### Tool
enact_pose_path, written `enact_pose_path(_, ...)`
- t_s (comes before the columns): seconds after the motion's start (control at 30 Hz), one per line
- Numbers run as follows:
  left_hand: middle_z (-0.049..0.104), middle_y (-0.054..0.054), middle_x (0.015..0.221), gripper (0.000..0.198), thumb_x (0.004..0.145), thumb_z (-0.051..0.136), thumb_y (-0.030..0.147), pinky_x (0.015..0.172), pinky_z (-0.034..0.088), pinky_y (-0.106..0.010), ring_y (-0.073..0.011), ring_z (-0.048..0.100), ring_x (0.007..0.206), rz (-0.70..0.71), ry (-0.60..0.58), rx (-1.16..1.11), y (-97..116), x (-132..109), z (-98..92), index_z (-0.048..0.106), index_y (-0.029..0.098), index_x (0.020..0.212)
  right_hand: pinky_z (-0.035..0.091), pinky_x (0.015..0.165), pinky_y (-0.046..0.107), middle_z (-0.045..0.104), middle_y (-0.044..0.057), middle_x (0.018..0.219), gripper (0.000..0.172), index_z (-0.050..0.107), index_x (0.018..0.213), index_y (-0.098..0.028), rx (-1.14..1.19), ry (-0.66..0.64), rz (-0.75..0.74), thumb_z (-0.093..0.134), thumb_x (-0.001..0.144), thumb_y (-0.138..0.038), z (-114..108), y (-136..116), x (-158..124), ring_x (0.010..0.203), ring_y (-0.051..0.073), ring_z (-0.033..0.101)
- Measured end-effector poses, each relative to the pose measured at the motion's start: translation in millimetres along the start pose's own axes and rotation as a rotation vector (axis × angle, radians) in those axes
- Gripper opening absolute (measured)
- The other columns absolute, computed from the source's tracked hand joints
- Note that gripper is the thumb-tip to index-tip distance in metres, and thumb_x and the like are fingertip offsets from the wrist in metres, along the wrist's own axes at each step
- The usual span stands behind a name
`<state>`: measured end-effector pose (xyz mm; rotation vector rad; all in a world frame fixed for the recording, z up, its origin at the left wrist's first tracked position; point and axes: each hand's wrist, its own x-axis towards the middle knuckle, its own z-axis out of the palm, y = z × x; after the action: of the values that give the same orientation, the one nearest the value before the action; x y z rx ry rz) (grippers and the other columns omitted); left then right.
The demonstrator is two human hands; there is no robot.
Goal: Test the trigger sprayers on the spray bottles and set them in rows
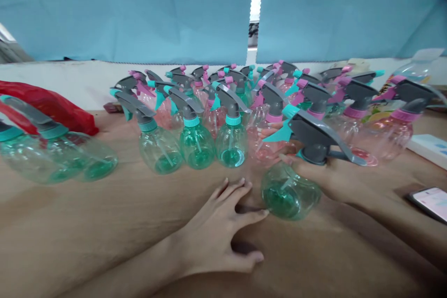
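My left hand [223, 228] lies on the table with fingers spread and nothing in it. Its index fingertip is at the lower edge of a green spray bottle [291, 195] with a grey and teal trigger head [314, 135]. Around that bottle's neck is my right hand [307, 167], partly hidden by the trigger head; some of its fingers show behind the teal trigger. Beyond my left hand stand several green spray bottles [197, 149] with teal collars. Behind and to the right are pink spray bottles [391, 130] with grey and pink heads.
More green spray bottles [84, 153] stand at the left, before a red plastic bag [70, 111]. At the right edge lie a phone [431, 202] and a white box [429, 149], with a large clear bottle [415, 70] behind. A blue curtain [139, 14] hangs beyond the table.
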<state>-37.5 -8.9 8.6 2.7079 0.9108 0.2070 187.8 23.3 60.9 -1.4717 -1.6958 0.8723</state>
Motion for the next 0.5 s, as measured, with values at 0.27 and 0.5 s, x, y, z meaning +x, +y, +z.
enact_pose_path(0.27, 0.022, -0.008, 0.151, 0.072, 0.069, 0.072, 0.051, 0.106, 0.018, -0.056, -0.0374, 0.021, 0.135, 0.050, -0.022, -0.041, -1.1, -1.0, -2.4, 0.047, 0.032, 0.133, 0.047, 0.079, 0.047, 0.068, 0.003, 0.078, 0.021, 0.056, 0.069, -0.025, -0.040, 0.073, 0.004, 0.053, 0.068, -0.046, 4.5, -9.2, -1.8, 0.082, 0.029, 0.064)
enact_pose_path(0.5, 0.019, -0.007, 0.152, 0.080, 0.065, 0.074, 0.053, 0.106, 0.016, -0.058, -0.0383, 0.020, 0.135, 0.055, -0.049, -0.041, -2.5, -0.8, -1.7, 0.042, 0.034, 0.136, 0.048, 0.072, 0.041, 0.062, 0.001, 0.070, 0.017, 0.050, 0.063, -0.024, 0.055, 0.048, 0.001, 0.057, 0.065, -0.040, 4.5, -7.6, -1.5, 0.078, 0.026, 0.063)
